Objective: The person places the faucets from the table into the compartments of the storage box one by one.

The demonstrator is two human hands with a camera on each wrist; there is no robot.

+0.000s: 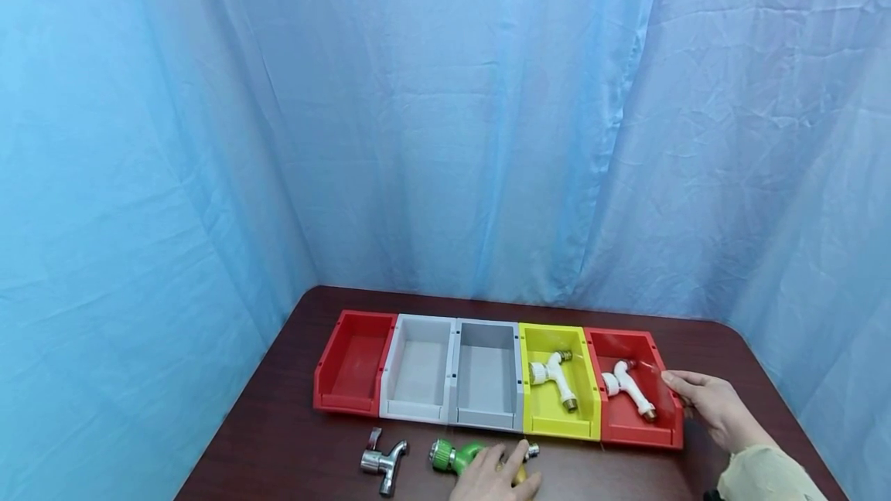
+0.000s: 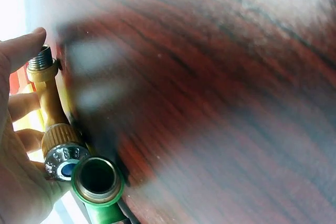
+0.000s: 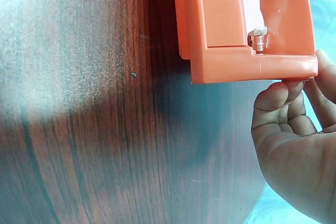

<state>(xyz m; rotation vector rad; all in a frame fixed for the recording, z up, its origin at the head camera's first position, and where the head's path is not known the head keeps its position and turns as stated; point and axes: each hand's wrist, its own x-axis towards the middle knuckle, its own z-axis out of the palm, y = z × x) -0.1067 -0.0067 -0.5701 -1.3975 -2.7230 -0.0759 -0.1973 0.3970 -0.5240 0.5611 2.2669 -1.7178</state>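
My left hand (image 1: pixel 490 478) lies with spread fingers over a green tap (image 1: pixel 445 455) and a yellow tap (image 1: pixel 520 475) on the table. In the left wrist view, the thumb is by the threaded end of the yellow tap (image 2: pixel 51 98), other fingers pass behind it, and the green tap (image 2: pixel 100 182) is below. My right hand (image 1: pixel 717 404) pinches the right wall of the rightmost red bin (image 1: pixel 668 435); its thumb is at the rim. Inside that bin lies a white tap (image 1: pixel 632 389) with a brass end. Another white tap (image 1: pixel 557 377) lies in the yellow bin (image 1: pixel 561 427).
Left of the yellow bin stand a grey bin (image 1: pixel 487 369), a white bin (image 1: pixel 421 366) and another red bin (image 1: pixel 355 366), joined in one row. A chrome tap (image 1: pixel 383 462) lies on the dark wooden table (image 1: pixel 278 424) before them. Blue curtains (image 1: pixel 445 138) surround the table.
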